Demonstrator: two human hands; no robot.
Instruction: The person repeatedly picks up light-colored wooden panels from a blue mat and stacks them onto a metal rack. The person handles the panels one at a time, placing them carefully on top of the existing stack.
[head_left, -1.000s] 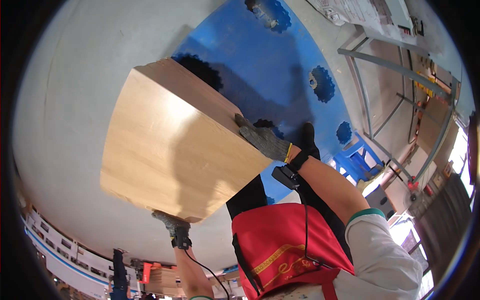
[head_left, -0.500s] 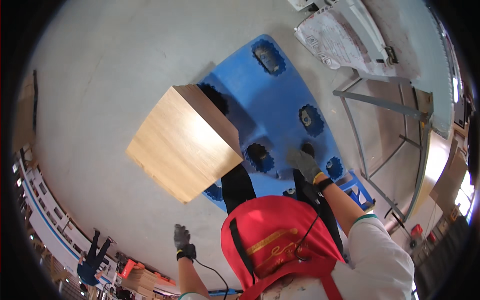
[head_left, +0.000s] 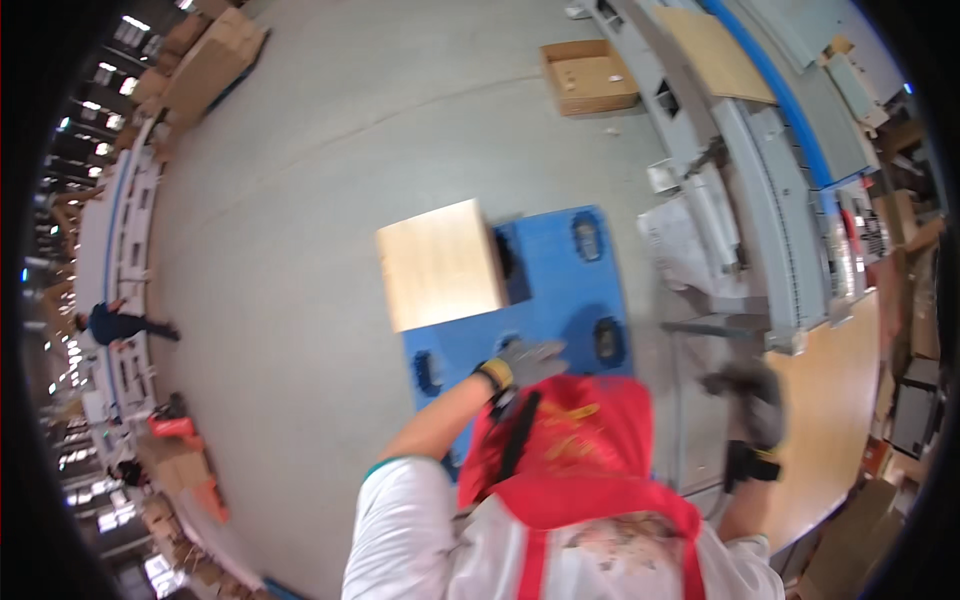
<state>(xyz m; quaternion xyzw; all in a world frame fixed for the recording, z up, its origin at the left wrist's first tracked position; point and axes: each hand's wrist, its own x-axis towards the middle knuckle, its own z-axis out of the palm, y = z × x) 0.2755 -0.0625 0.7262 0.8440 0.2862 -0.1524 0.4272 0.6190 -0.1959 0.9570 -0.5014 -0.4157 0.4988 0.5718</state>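
Note:
My left hand (head_left: pixel 530 362), in a grey glove with a yellow cuff, reaches across in front of my red apron (head_left: pixel 575 430). Its fingers are stretched out and hold nothing. Below it lies a blue plastic pallet (head_left: pixel 560 280) with dark-rimmed holes. On the pallet's far left part stands a stack of light wood-grain panels (head_left: pixel 440 265), ahead of my left hand and apart from it. My right hand (head_left: pixel 750 400), in a dark grey glove, is at the right beside a wood-coloured board (head_left: pixel 825 400). It is blurred, but its fingers look spread, with nothing seen in them.
A long grey machine (head_left: pixel 770 200) with a blue strip runs along the right, a metal frame (head_left: pixel 715 325) below it. An open cardboard box (head_left: pixel 590 80) sits on the floor (head_left: pixel 330 200) at the far right. Off to the left, a person (head_left: pixel 120 325) stands by a white machine line (head_left: pixel 125 230).
The view has turned and shifted, bringing the machine and board into sight on the right. My left hand has come across my apron; my right hand has moved off the pallet to the right.

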